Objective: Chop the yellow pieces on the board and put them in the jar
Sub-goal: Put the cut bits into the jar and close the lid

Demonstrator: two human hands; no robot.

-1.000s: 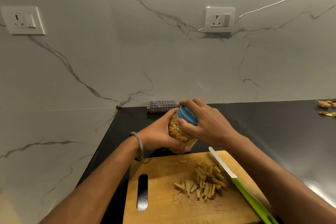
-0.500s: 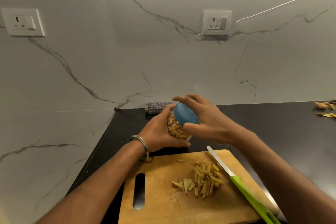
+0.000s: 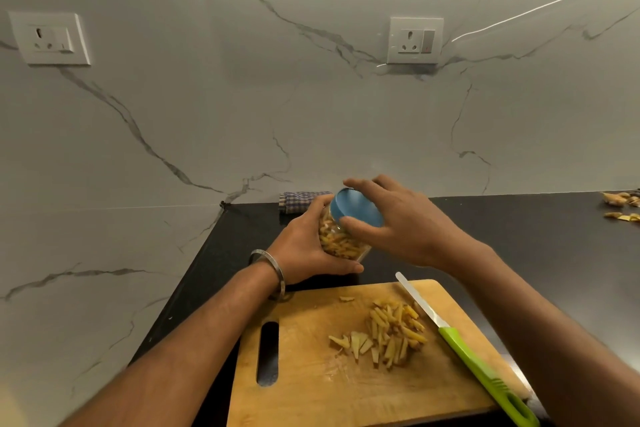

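Observation:
A clear jar (image 3: pixel 341 241) holding yellow pieces is tilted toward me above the black counter, just beyond the board. My left hand (image 3: pixel 304 246) grips its body from the left and below. My right hand (image 3: pixel 398 222) holds the blue lid (image 3: pixel 356 206) on the jar's mouth, fingers curled round its rim. A pile of chopped yellow sticks (image 3: pixel 389 331) lies on the wooden cutting board (image 3: pixel 311 388). A knife with a green handle (image 3: pixel 485 374) rests on the board's right side, its blade pointing away from me.
A checked cloth (image 3: pixel 298 201) lies against the marble wall behind the jar. Yellow peel scraps (image 3: pixel 621 206) sit at the counter's far right. Two wall sockets (image 3: pixel 414 40) are above. The counter's left edge meets a marble side wall.
Both hands lifted the jar slightly and tilted it more toward me. My right hand has turned round the blue lid, which now shows more of its top.

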